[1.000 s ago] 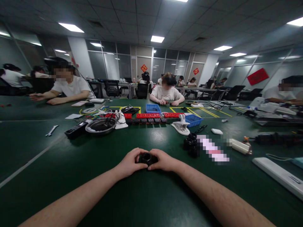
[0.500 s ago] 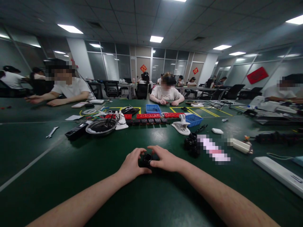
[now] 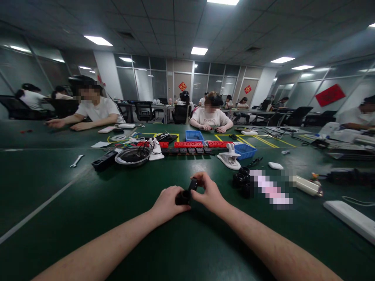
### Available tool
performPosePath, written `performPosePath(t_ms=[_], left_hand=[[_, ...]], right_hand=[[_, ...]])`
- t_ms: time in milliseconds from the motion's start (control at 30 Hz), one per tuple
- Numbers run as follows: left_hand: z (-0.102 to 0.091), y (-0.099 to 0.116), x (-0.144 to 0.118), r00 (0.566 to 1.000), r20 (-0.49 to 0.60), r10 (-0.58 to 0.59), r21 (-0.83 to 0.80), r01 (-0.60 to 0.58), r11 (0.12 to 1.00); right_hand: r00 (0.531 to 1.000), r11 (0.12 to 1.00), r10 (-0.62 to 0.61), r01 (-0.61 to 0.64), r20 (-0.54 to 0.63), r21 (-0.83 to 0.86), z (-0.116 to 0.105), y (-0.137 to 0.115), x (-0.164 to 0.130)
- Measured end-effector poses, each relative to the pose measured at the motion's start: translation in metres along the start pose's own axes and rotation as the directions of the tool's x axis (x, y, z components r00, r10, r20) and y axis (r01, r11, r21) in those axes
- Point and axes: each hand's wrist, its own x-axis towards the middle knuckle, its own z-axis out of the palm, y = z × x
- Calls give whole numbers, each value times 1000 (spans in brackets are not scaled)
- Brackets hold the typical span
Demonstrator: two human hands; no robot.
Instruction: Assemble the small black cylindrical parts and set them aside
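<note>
- The left hand (image 3: 168, 201) grips a small black round part (image 3: 183, 197) low over the green worktop (image 3: 88, 195); the right hand (image 3: 209, 192) pinches a smaller black piece (image 3: 193, 183) just above it.
- The small piece may slip from the fingertips, I think, because the pinch is thin.
- A cluster of black parts (image 3: 242, 180) sits near on the right; the left side and the front are open.

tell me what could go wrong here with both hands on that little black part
The small cap-like piece sits pinched only at the right hand's fingertips, so it might slip onto the green table. If it rolls, it could get mixed into the cluster of similar black parts to the right. The left hand covers much of the black part, so alignment may be hard to see.
</note>
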Motion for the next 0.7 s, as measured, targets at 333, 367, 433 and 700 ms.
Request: performPosePath(t_ms=[333,367,433,700], left_hand=[[-51,-73,13,913,-51,-405,135,408,903],[-59,-82,11,897,-50,-439,142,442,886],[-74,-100,2,864,-55,-501,154,503,850],[-135,-149,-76,660,-241,-711,200,751,629]], right_hand=[[991,990,96,-86,93,-114,17,28,-7],[991,989,92,-79,100,-121,17,28,-7],[991,990,80,-67,108,-124,16,30,-7],[995,994,31,-20,97,-110,21,40,-9]])
